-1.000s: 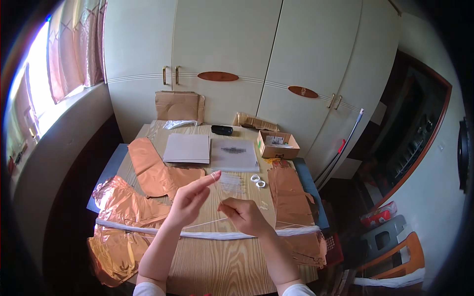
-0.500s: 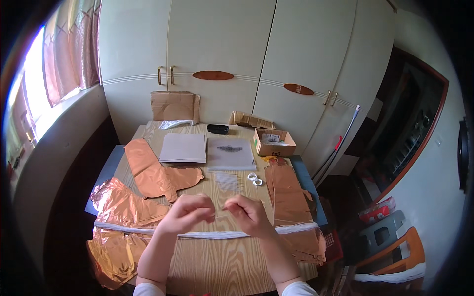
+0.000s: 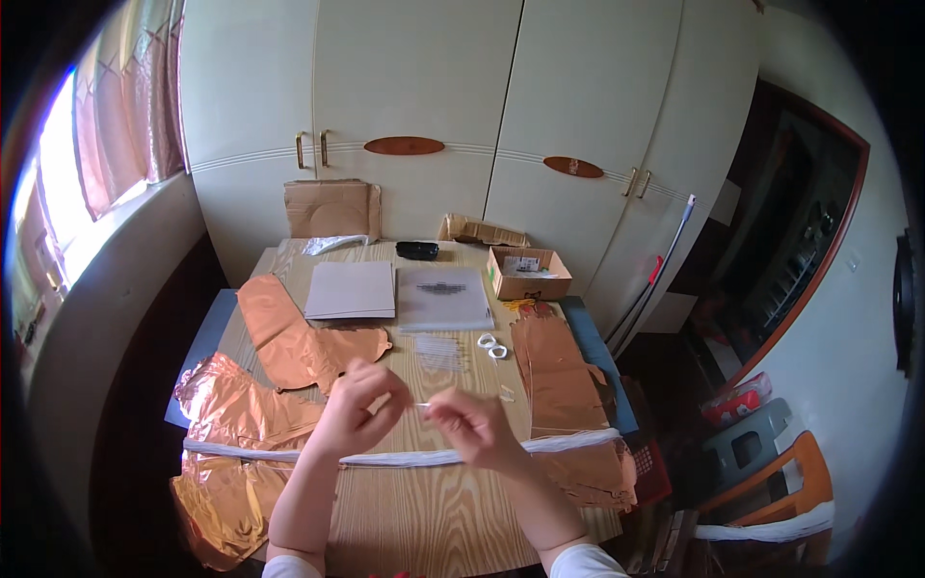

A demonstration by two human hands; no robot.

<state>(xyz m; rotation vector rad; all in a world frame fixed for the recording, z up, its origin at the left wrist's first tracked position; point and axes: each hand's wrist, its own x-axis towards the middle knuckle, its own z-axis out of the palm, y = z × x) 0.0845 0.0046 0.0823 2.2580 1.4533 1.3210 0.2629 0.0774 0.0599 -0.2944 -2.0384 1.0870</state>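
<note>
Above the middle of the table, my left hand and my right hand are close together, fingers pinched. Between the fingertips a short, thin white piece shows; its exact kind is too small to make out. Below my hands, a long bundle of white strands lies across the table. Just beyond them are several thin clear sticks, two small white ribbon rolls and small pale bits. Flat copper-coloured foil balloons lie to the left, with a crumpled, shiny one nearer.
A stack of flat copper foil covers the right side. Farther back are grey sheets, a clear plastic packet, a black tray and an open cardboard box. A wooden chair stands at the right.
My hands have come closer together, the right one moving left and the left tilting. A thin white piece now shows between the fingertips. The view has shifted slightly.
</note>
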